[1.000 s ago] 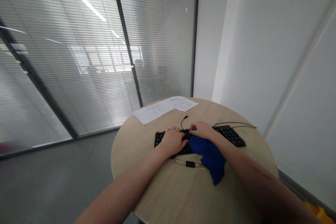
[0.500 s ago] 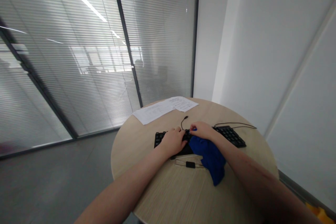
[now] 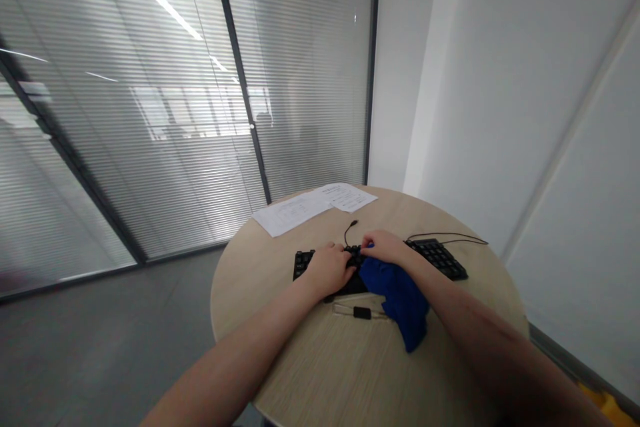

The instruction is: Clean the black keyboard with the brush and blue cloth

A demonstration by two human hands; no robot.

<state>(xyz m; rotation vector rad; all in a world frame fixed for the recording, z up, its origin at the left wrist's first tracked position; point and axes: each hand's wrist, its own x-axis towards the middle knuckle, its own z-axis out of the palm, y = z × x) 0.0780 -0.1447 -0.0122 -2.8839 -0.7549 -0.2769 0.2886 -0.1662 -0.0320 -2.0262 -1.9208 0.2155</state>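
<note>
A black keyboard (image 3: 302,261) lies on the round wooden table, partly hidden by my hands. My left hand (image 3: 330,268) grips it from above, fingers curled over the keys and thumb toward the right. Pinched in the fingers of my right hand (image 3: 384,247) is a blue cloth (image 3: 405,307), pressed to the keyboard's upper keys. The cloth drapes over the keyboard's right part and hangs down onto the tabletop. In front of the keyboard lies a small tool (image 3: 362,313) with a black middle and thin wire loops, its right end beside the cloth.
Black keys (image 3: 440,259) show beyond my right forearm, with a thin cable (image 3: 465,236) behind them. A short cable with a plug (image 3: 353,223) sticks up behind the keyboard. Printed papers (image 3: 305,208) lie at the table's (image 3: 235,293) far edge, near the glass partition.
Hardly anything differs. The right hand's fingers and the cloth stay at the same keys, and the left hand keeps its place; the view shifts very slightly.
</note>
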